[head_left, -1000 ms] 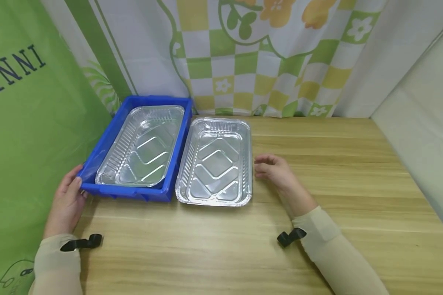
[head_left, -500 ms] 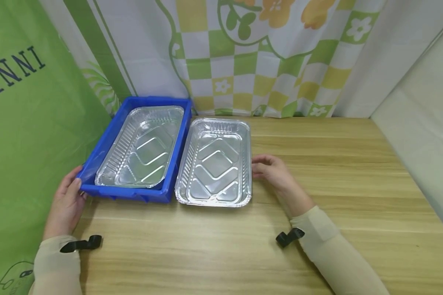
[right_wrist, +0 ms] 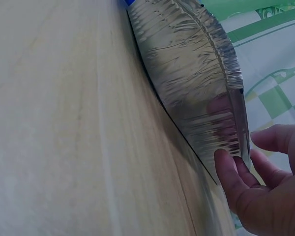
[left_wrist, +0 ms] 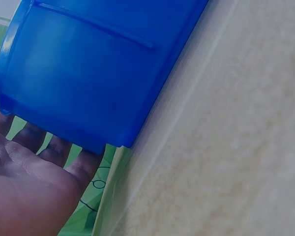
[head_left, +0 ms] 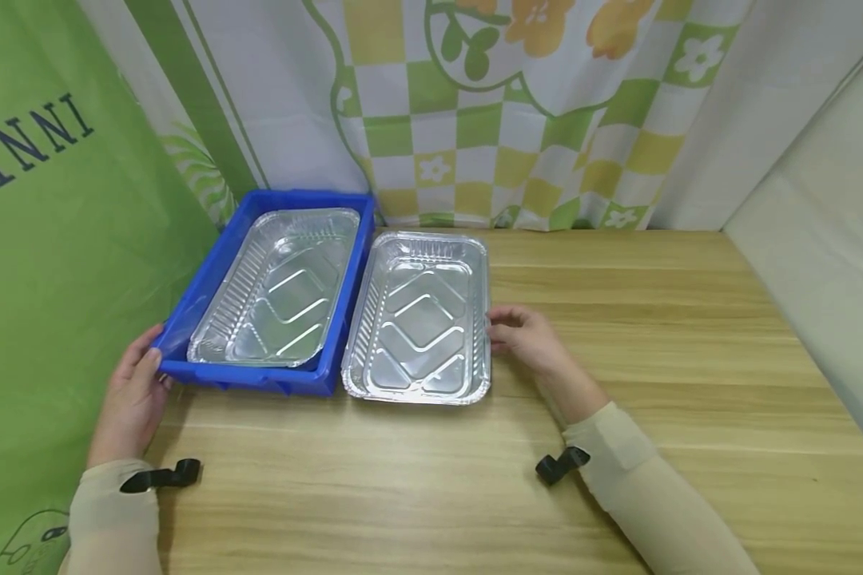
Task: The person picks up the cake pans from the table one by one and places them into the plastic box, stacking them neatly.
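My left hand [head_left: 133,387] grips the near left corner of a blue plastic crate [head_left: 248,377]. Its thumb lies at the corner's near face, and the other fingers reach along the outer side, partly hidden by the crate wall in the left wrist view. Inside the crate lies a rectangular foil tray [head_left: 288,279]. A second foil tray [head_left: 420,319] sits on the table close against the crate's right side. My right hand [head_left: 535,339] is at this tray's right rim, fingers loosely bent; in the right wrist view fingertips [right_wrist: 222,160] meet the tray's outer wall.
The wooden table [head_left: 654,335] extends to the right and in front of the trays. A checked curtain [head_left: 475,144] hangs behind them, and a green cloth [head_left: 50,279] borders the left side. A pale wall [head_left: 834,200] stands at the right.
My right hand has moved slightly left, from just beside the second foil tray to its right rim. The left hand, the crate and both trays look the same.
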The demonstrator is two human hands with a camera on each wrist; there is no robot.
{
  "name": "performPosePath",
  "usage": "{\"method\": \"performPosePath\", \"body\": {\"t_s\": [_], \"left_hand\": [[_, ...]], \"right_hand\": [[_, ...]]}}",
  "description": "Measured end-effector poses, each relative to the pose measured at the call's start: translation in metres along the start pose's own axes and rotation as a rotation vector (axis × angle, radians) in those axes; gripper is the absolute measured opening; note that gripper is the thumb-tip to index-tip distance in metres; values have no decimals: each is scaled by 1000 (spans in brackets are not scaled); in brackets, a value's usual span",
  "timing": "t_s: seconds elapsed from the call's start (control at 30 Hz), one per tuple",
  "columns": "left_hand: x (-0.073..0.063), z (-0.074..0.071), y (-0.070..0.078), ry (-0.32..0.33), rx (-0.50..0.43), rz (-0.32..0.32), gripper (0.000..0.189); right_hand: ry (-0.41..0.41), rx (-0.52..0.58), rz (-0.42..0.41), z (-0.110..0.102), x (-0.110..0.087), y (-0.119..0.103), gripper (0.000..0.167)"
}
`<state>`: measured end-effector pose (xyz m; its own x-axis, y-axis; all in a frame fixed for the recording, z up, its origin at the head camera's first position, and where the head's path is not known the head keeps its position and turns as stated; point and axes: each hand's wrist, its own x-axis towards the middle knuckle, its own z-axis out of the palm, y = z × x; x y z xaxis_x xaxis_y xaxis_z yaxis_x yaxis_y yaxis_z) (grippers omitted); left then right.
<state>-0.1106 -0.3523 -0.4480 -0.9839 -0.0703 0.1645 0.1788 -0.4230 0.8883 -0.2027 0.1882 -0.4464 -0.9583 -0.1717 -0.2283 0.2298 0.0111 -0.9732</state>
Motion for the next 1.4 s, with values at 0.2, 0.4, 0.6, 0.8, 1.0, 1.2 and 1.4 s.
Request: {"method": "performPosePath", "body": {"t_s": [0.2,0.4,0.6,0.8,1.0,1.2,1.4], "left_hand": [[0,1,-1,-2,10,-5,52],[1,0,-1,-6,25,0,51],[1,0,-1,-9,22,11,51],[1,1,0,-10,10,10,52],[0,1,0,-5,14,17,51],[0,0,-1,-10,8,36,50],[0,1,0,-12,7,34,51]], "right_hand": [[16,18,16,2,-1,1,43],[26,41,33,4,-2,-1,45],[41,58,44,3,-3,-2,45],[70,38,41,1,-3,-5,46],[85,44,50,0,-2,-7,46],[84,45,47,-1,-5,-13,46],[76,48,8,-4,-5,-15,45]]}}
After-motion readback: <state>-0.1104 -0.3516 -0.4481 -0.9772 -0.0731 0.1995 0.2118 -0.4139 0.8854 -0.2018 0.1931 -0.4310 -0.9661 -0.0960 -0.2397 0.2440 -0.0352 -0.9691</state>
